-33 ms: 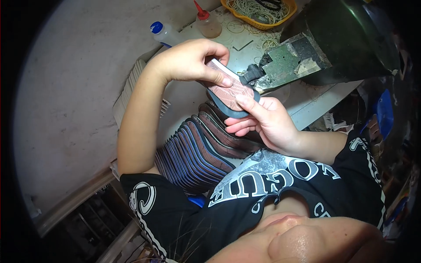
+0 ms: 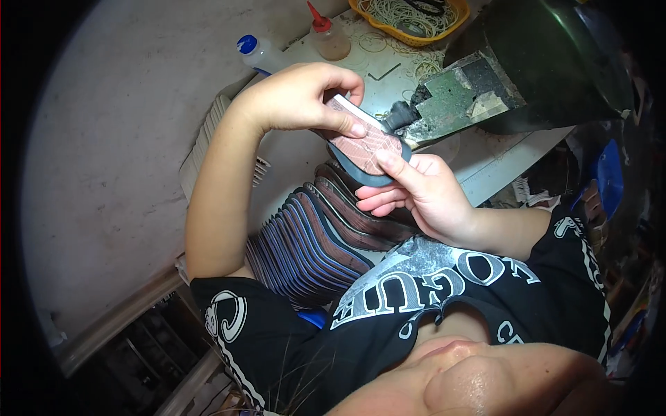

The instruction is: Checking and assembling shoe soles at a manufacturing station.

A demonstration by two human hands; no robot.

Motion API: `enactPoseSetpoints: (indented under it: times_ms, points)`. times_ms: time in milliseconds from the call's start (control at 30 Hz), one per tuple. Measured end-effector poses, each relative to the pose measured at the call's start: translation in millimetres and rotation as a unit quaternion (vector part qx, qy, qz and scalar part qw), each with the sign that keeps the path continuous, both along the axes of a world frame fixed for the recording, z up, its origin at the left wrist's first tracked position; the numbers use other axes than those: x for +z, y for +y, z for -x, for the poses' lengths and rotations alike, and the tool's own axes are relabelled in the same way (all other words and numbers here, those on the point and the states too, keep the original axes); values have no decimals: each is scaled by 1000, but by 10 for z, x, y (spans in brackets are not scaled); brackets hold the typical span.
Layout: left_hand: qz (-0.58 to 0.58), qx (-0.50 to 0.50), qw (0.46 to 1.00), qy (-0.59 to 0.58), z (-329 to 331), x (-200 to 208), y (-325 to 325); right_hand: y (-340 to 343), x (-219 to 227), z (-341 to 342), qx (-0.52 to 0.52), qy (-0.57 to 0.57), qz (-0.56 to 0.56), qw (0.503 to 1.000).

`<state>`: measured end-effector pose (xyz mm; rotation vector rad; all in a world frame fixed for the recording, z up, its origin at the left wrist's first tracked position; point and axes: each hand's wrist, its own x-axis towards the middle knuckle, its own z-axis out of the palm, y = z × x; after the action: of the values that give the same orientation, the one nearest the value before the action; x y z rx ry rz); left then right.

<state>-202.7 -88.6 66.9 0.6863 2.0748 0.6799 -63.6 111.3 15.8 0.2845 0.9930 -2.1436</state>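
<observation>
Both hands hold a shoe sole [image 2: 362, 148] with a brownish-pink patterned face, a dark rim and a pale strip along its upper edge. My left hand [image 2: 302, 97] bends over its upper left end, thumb pressed on the patterned face and the other fingers curled behind it. With the thumb on the lower right end, my right hand [image 2: 431, 197] pinches the sole, its fingers partly below the edge. Against or just beside the sole's pale edge is the dark tip [image 2: 398, 116] of a green machine [image 2: 458, 90]; contact is hard to make out. Below, a row of similar soles [image 2: 305, 239] stands packed together.
At the back of the pale table [image 2: 475, 166] are a red-tipped squeeze bottle [image 2: 331, 40], a blue-capped white bottle [image 2: 258, 52] and a yellow basket [image 2: 451, 21] of pale bands. A hex key [image 2: 384, 72] lies near the machine. A wall [image 2: 118, 139] bounds the left.
</observation>
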Motion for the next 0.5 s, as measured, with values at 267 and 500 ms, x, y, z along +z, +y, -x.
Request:
enactPoseSetpoints:
  times_ms: [267,500]
  points:
    - [-13,34,999,3,-179,49,-39,51,-32,14,-2,31,4,1000]
    - [-6,71,997,15,-423,119,-62,93,3,61,22,29,-2,999]
